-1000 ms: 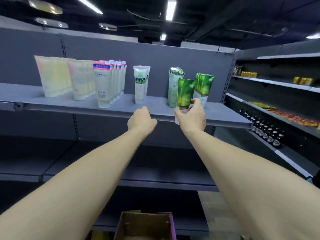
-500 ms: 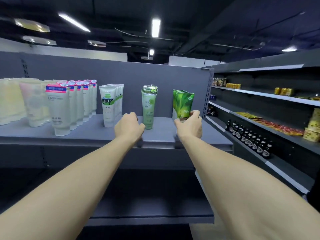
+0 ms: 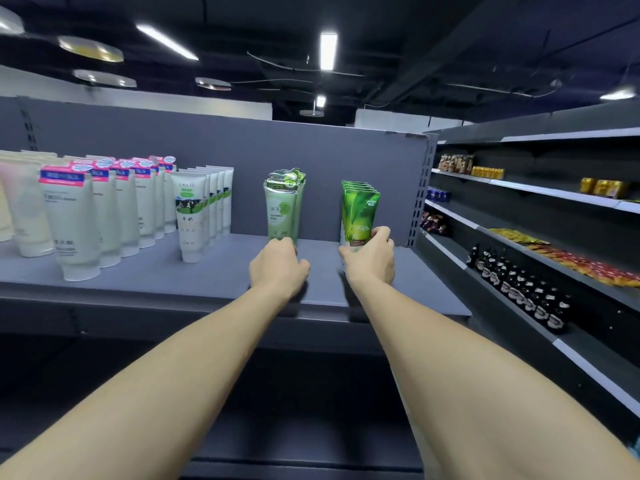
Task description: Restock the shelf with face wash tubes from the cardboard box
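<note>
My right hand (image 3: 370, 258) grips the bottom of a bright green face wash tube (image 3: 360, 213), which stands upright at the front of a row of matching green tubes on the grey shelf (image 3: 221, 278). Just left of it, my left hand (image 3: 277, 268) rests on the shelf with its fingers curled, holding nothing, right before a pale green tube (image 3: 282, 209). The cardboard box is out of view.
Further left on the same shelf stand rows of white tubes (image 3: 194, 216), pink-capped tubes (image 3: 74, 220) and pale yellowish ones. A side rack (image 3: 519, 265) at the right holds dark bottles, packets and cans. Dark shelves lie below.
The view has lifted and the box has dropped out of sight. My right hand has carried the green tube onto the shelf, in front of the matching row. My left hand has slid forward onto the shelf.
</note>
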A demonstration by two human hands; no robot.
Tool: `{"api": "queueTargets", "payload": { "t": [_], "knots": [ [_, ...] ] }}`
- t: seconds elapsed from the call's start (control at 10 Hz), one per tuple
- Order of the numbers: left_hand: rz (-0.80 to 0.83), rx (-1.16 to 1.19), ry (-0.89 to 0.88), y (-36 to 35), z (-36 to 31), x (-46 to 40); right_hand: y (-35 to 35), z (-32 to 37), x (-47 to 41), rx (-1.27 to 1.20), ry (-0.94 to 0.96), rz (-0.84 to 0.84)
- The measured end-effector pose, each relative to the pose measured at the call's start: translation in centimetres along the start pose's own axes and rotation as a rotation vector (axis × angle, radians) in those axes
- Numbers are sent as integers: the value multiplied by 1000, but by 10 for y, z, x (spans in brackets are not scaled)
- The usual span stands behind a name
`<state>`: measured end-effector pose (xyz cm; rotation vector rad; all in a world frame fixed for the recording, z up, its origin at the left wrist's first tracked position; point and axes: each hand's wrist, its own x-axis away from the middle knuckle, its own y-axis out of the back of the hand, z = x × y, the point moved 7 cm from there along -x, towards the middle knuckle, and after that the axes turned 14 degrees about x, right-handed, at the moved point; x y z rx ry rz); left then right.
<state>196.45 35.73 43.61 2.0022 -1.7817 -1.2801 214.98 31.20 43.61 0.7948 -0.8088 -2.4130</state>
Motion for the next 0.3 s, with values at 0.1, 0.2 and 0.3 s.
{"api": "queueTargets", "payload": {
  "t": [0.1,0.2,0.3],
  "knots": [
    [-25,-33,-24,1,4,0,-2,1,0,30,4,-16],
    [-16,-67,-39,0,7,4,-5,-2,0,16,-6,11],
    [-33,-65,-55,8,7,10,1,-4,6,2,-31,14]
  ]
}}
